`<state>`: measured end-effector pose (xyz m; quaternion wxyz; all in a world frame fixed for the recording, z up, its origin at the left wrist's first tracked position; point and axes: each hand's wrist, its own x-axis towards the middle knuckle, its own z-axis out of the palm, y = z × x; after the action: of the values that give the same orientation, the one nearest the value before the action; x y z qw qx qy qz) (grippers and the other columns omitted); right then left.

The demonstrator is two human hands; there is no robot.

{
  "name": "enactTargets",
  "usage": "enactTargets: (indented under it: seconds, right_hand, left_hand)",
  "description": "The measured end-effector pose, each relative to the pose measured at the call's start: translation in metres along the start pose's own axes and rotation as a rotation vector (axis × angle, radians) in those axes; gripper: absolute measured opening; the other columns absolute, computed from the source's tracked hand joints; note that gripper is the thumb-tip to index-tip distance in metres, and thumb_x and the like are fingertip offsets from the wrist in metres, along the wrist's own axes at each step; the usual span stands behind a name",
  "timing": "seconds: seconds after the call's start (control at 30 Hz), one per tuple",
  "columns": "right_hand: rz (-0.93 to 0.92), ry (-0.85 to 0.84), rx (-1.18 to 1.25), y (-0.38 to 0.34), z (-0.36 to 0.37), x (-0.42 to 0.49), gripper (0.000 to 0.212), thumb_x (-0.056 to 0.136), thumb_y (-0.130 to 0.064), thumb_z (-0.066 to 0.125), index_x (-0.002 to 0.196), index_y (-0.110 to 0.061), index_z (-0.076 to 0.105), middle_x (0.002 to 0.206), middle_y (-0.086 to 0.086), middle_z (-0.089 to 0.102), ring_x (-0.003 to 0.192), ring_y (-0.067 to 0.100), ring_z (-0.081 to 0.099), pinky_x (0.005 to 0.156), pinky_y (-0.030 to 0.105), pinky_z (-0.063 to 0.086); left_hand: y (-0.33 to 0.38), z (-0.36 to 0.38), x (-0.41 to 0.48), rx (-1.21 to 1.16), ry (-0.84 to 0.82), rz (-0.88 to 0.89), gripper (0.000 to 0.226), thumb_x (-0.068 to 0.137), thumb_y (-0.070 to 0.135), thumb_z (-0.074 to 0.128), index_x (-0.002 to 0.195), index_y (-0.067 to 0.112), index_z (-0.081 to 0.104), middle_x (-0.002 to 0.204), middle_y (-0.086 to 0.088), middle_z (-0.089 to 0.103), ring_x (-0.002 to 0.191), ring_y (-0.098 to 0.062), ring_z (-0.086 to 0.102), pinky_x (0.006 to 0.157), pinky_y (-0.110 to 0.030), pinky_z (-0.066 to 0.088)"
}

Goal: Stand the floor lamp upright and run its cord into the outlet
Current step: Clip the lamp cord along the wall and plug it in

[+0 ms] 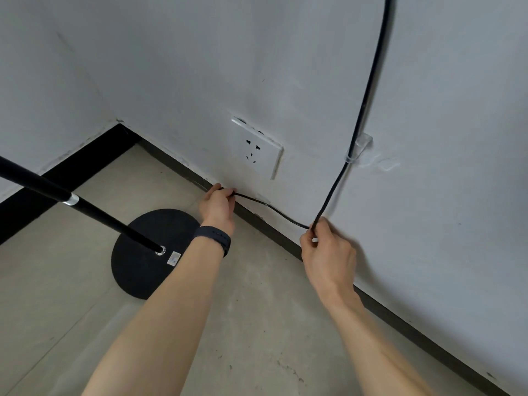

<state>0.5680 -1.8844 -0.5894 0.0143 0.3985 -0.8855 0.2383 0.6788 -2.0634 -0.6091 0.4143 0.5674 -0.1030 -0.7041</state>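
Observation:
The floor lamp stands on its round black base (137, 270) near the room corner, its black pole (85, 207) rising toward the upper left. A black cord (368, 90) runs down the wall through a clear clip (358, 150), then bends left along the baseboard. My right hand (325, 252) pinches the cord at the bend, just below the clip. My left hand (218, 205) grips the cord's other stretch low on the wall, under the white outlet (257, 148). The outlet's sockets are bare. Any plug is hidden in my left hand.
A dark baseboard (400, 318) lines both white walls. The floor (257, 324) is beige tile. A dark band sits on my left wrist (213, 238).

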Motion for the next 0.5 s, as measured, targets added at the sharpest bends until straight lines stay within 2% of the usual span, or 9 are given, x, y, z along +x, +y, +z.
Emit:
enactTargets:
  seconds: [0.07, 0.13, 0.2, 0.3, 0.5]
  right_hand:
    - [0.002, 0.003, -0.008, 0.005, -0.003, -0.002, 0.008, 0.082, -0.007, 0.066, 0.083, -0.007, 0.058, 0.067, 0.011, 0.069, 0.05, 0.04, 0.061, 0.046, 0.032, 0.038]
    - [-0.005, -0.003, -0.02, 0.01, -0.005, -0.004, 0.009, 0.083, -0.007, 0.066, 0.083, -0.009, 0.057, 0.067, 0.011, 0.069, 0.051, 0.04, 0.062, 0.046, 0.033, 0.04]
    - [-0.003, -0.015, -0.02, 0.013, -0.007, -0.005, 0.008, 0.084, -0.008, 0.065, 0.083, -0.009, 0.057, 0.069, 0.011, 0.069, 0.054, 0.041, 0.062, 0.047, 0.034, 0.041]
    - [0.004, -0.023, -0.002, 0.013, -0.009, -0.006, 0.009, 0.085, -0.008, 0.064, 0.082, -0.008, 0.055, 0.07, 0.012, 0.069, 0.055, 0.041, 0.062, 0.047, 0.034, 0.041]
    - [0.033, -0.009, 0.018, 0.021, -0.019, -0.014, 0.012, 0.086, -0.009, 0.063, 0.081, -0.009, 0.053, 0.067, 0.012, 0.068, 0.055, 0.04, 0.062, 0.048, 0.036, 0.046]
  left_hand:
    - [-0.005, 0.0, -0.005, 0.012, -0.034, 0.018, 0.037, 0.091, -0.007, 0.061, 0.126, 0.006, 0.059, 0.129, -0.016, 0.062, 0.114, -0.025, 0.063, 0.098, -0.028, 0.051]
    - [-0.011, -0.002, -0.007, 0.135, -0.046, 0.089, 0.043, 0.089, -0.003, 0.067, 0.129, 0.013, 0.059, 0.127, -0.009, 0.063, 0.113, -0.022, 0.064, 0.091, -0.027, 0.053]
    - [-0.013, -0.002, -0.006, 0.138, -0.028, 0.117, 0.049, 0.085, -0.003, 0.072, 0.127, 0.018, 0.059, 0.123, -0.008, 0.065, 0.109, -0.022, 0.067, 0.084, -0.027, 0.057]
    - [-0.013, 0.0, -0.01, -0.01, -0.041, 0.081, 0.056, 0.084, -0.009, 0.071, 0.132, 0.015, 0.056, 0.121, -0.011, 0.066, 0.107, -0.022, 0.068, 0.077, -0.023, 0.058]
    - [-0.017, -0.001, -0.019, -0.046, -0.096, -0.001, 0.04, 0.086, -0.006, 0.069, 0.125, 0.005, 0.063, 0.113, -0.011, 0.068, 0.092, -0.018, 0.069, 0.069, -0.021, 0.059]
